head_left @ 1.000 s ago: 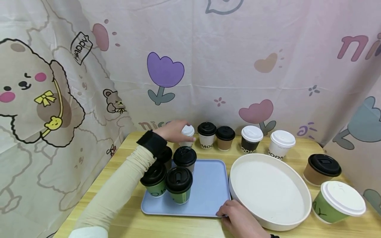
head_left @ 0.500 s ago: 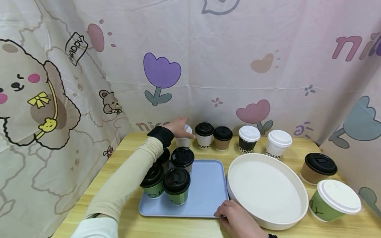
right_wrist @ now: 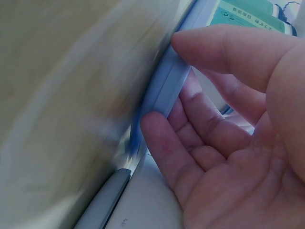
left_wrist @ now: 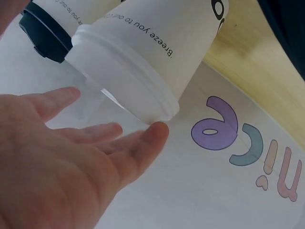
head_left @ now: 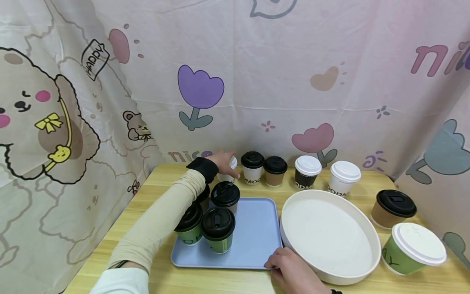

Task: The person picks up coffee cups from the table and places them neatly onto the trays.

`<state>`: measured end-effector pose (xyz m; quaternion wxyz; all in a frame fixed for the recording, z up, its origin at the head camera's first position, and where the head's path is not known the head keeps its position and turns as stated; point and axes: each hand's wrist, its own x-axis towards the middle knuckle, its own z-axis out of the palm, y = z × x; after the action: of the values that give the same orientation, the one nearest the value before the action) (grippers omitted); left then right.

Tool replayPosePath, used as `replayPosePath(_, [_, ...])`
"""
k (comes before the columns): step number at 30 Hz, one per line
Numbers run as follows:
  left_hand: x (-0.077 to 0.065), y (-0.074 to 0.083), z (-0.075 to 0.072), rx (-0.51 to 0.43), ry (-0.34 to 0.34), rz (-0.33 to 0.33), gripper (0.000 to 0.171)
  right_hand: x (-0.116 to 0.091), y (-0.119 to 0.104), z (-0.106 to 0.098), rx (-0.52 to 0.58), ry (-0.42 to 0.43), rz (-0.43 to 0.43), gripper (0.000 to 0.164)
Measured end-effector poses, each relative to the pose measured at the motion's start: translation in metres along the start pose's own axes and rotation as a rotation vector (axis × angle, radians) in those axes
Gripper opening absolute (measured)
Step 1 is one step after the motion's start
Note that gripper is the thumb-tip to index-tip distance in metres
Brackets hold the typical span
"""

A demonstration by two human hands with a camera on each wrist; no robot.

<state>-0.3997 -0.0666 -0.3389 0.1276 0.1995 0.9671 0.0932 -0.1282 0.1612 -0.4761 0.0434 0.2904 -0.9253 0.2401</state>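
Backdrop curtain [head_left: 271,61] behind, wooden desk [head_left: 209,281] under everything. On the desk: blue tray [head_left: 255,237], with black-lidded cups [head_left: 219,222] bunched on its left half, two green ones in front. The rear-left one is mostly behind the sleeve, can't confirm its base. White round dish [head_left: 330,234] sits just beside the tray's right edge, nothing in it.

Right hand [head_left: 295,271] is at the tray's near right corner, thumb and curled fingers pinching the rim. Reads to me as steadying the tray.

Left hand [head_left: 222,161] is out at the back row: fingers extended and spread, nothing gripped. Target looks like the white-lidded cup [left_wrist: 143,55], upright at the left end of that row, beside a black-lidded white cup [head_left: 252,168]. One fingertip is right at the lid rim in the left wrist view; can't tell if it's really touching.

So my read: reach done, grasp not yet. Next move calls for closing thumb and fingers evenly round the cup, low enough not to pop the lid, and without nudging the neighbour.
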Motion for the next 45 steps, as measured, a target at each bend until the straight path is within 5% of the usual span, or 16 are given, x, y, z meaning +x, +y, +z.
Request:
replayPosePath(10, [0.010,-0.009,0.002,0.006,-0.047,-0.077,0.101,0.001,0.001,0.001,0.016,-0.016,0.001,0.015])
replayPosePath(19, [0.015,-0.010,0.006,-0.052,-0.018,-0.100,0.088,0.001,0.000,0.001,0.006,0.009,-0.012,0.016])
replayPosePath(30, [0.008,-0.007,0.009,-0.077,0.023,-0.055,0.077,0.001,0.000,0.000,0.001,0.001,0.002,0.016])
replayPosePath(37, [0.019,-0.011,0.013,-0.078,0.019,-0.083,0.076,0.001,0.001,0.000,0.011,-0.019,0.016,0.015])
replayPosePath(45, [0.017,-0.008,0.015,-0.066,0.024,-0.096,0.074,0.000,0.001,0.001,0.002,-0.007,0.007,0.016])
